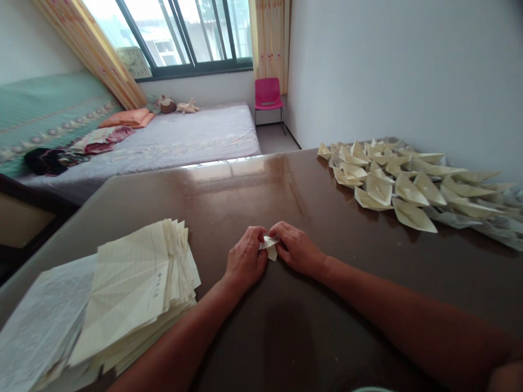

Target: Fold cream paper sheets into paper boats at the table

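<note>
Two bare hands met over the middle of a glossy dark-brown table (245,359), seen from the wearer's own viewpoint. Between them was a small, creased piece of folded cream-white paper (270,246), with one flap pointing down toward the wearer; whether it touched the tabletop could not be told. The left hand (247,255) was nearly closed, its fingers curled and their tips pinching the paper's left side. The right hand (297,249) was bent the same way, thumb and fingers gripping the right side.

To the left of the hands lay a thick, uneven stack of cream, ruled paper sheets (126,288), the top one marked with fold lines and a short line of dark print. It partly covered a pile of greyish-white pages (51,313) dense with small print.

At the far right, against a plain white wall (388,71), spread a crowded cluster of pointed, boat-like cream paper shapes (378,188), well apart from the hands.

Beyond the table stood a wide bed with a pale lilac sheet (212,133), a bright pink chair with thin dark legs (268,93), and a dark-framed sliding window (196,38).
</note>
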Available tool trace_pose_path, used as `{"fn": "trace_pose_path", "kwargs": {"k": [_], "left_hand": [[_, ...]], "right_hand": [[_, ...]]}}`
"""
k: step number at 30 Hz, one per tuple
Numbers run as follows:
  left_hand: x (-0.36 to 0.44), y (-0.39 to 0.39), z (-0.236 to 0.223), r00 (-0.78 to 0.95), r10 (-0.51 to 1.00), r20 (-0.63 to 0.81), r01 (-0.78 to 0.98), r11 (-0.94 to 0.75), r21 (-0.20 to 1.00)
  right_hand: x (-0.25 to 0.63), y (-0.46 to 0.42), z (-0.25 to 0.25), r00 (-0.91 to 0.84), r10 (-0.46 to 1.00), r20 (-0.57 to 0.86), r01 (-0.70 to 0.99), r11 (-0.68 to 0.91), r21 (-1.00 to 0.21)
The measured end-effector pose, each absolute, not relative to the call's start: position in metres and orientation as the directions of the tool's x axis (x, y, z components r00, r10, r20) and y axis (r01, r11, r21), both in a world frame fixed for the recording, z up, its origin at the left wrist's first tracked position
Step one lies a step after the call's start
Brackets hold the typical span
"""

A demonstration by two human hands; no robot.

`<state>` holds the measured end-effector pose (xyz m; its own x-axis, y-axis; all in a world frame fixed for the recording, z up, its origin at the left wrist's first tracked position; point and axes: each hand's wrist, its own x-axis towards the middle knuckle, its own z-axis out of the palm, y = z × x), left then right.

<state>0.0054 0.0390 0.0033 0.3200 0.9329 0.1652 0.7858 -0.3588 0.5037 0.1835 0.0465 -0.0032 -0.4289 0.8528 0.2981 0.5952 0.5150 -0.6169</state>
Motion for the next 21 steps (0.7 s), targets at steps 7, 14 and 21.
{"fn": "trace_pose_path", "kwargs": {"k": [7, 14, 21], "left_hand": [[-0.001, 0.037, 0.007, 0.372, 0.915, 0.153, 0.818, -0.401, 0.412], [-0.013, 0.036, 0.008, 0.503, 0.843, 0.187, 0.739, -0.533, 0.412], [-0.019, 0.036, 0.015, 0.613, 0.763, 0.204, 0.716, -0.646, 0.266]], "right_hand": [[0.185, 0.047, -0.003, -0.471, 0.822, 0.32, 0.543, 0.557, -0.629], [0.195, 0.047, 0.01, -0.52, 0.822, 0.233, 0.652, 0.558, -0.513], [0.204, 0.048, 0.019, -0.592, 0.787, 0.175, 0.699, 0.609, -0.375]]}}
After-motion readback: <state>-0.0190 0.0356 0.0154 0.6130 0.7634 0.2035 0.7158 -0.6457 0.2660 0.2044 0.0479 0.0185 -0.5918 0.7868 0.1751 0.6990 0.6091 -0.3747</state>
